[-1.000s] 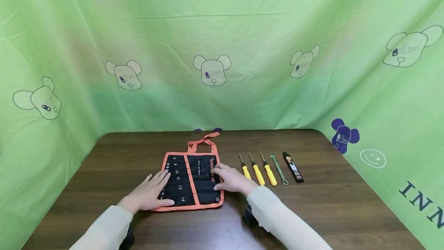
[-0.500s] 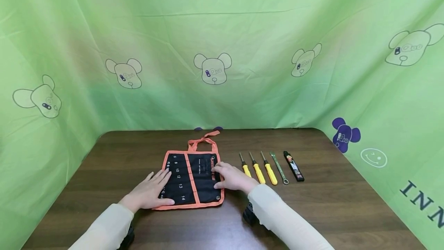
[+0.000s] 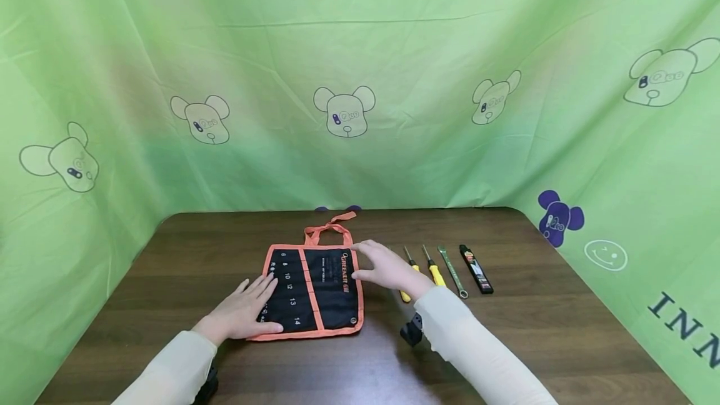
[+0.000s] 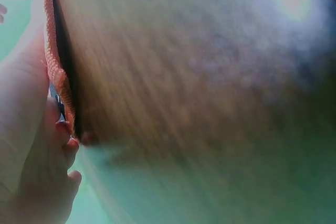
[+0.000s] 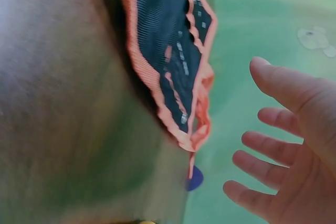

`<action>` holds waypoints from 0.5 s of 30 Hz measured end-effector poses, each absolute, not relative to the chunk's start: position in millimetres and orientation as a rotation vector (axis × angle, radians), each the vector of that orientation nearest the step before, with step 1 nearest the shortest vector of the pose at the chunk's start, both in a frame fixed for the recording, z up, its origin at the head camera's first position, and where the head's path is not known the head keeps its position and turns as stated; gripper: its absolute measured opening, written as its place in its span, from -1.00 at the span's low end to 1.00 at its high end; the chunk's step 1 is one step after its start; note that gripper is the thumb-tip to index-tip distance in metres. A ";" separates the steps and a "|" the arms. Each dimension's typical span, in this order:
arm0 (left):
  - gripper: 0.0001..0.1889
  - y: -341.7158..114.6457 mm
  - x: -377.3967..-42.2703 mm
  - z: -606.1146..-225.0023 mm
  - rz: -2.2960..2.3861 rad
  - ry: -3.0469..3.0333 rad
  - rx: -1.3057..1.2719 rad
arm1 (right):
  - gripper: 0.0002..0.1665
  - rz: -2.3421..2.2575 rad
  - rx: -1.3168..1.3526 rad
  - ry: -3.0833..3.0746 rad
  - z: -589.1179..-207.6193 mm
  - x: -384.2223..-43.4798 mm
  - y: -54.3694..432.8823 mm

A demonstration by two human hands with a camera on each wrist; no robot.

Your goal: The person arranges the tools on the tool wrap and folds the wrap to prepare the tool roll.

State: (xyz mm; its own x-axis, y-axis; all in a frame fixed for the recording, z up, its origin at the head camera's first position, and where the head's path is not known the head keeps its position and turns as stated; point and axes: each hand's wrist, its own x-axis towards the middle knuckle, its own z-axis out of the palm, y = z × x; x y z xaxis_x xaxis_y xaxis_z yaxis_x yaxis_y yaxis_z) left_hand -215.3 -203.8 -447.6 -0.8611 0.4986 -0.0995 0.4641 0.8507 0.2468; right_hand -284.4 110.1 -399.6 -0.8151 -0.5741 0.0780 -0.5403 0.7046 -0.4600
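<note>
A black tool pouch (image 3: 334, 308) with orange edging and white size numbers lies flat on the table. My left hand (image 3: 242, 311) rests on its near left corner with straight fingers. In the left wrist view, that hand (image 4: 23, 124) lies along the orange edge (image 4: 52, 56). Above the pouch's right edge hovers my right hand (image 3: 388, 267), fingers spread, thumb apart. The right wrist view shows this hand (image 5: 294, 145) holding nothing, apart from the pouch (image 5: 163, 35). Right of it lie yellow-handled screwdrivers (image 3: 436, 275), partly hidden by the hand and wrist.
A green combination wrench (image 3: 452, 272) and a slim black case (image 3: 477, 271) with a printed label lie right of the screwdrivers. Orange ties (image 3: 329, 227) extend from the pouch's far edge. A green printed cloth (image 3: 349, 167) hangs behind the wooden table (image 3: 534, 324).
My right hand has lifted off the pouch and moved away and to the right, uncovering the red lettering and covering more of the screwdrivers. The left hand stays in place.
</note>
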 end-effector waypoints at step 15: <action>0.02 -203.5 -216.7 -449.9 0.292 2.854 0.697 | -0.31 -0.861 -0.844 2.874 -378.2 -290.0 137.9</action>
